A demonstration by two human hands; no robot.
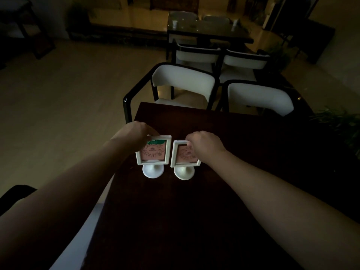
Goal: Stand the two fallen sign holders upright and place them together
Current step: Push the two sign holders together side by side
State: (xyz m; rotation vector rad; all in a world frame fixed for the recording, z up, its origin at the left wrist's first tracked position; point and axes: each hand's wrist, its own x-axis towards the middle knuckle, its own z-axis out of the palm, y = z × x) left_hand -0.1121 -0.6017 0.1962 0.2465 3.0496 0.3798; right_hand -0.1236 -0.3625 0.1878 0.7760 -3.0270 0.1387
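Dim room, dark desk [224,191]. Left hand [136,134] grips the top of the left holder [153,152]; just beside it, the right holder [184,158] is gripped at its top by the right hand [204,144]. Both stand upright on round bases.

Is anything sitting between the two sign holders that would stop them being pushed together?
Nothing visible. The left sign holder and right sign holder stand upright side by side on the dark table, with only a narrow bare gap between them. The left hand and right hand grip their tops.
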